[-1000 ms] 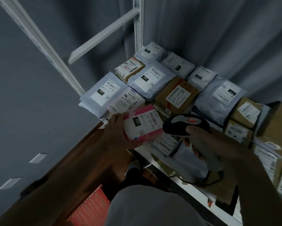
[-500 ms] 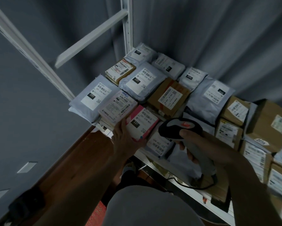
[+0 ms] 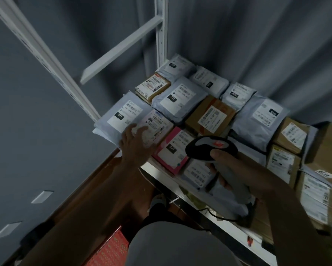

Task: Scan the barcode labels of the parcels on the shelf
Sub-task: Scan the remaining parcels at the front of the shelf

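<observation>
1. Pink-edged flat parcel with a white barcode label (image 3: pixel 173 150) lies on the white metal shelf (image 3: pixel 209 210), near its front edge.
2. At its ten o'clock, the left hand (image 3: pixel 135 142) rests with released, spread fingers on a pale plastic mailer with a printed label (image 3: pixel 157 126); motion blur leaves the contact uncertain.
3. At the pink parcel's three o'clock, the right hand (image 3: pixel 236 173) grasps the black-and-grey handheld barcode scanner (image 3: pixel 212 147).

Labelled parcels (image 3: pixel 180 99) flat on shelf (image 3: pixel 161 175), labels up; pink pkg (image 3: pixel 172 150) at front edge.
</observation>
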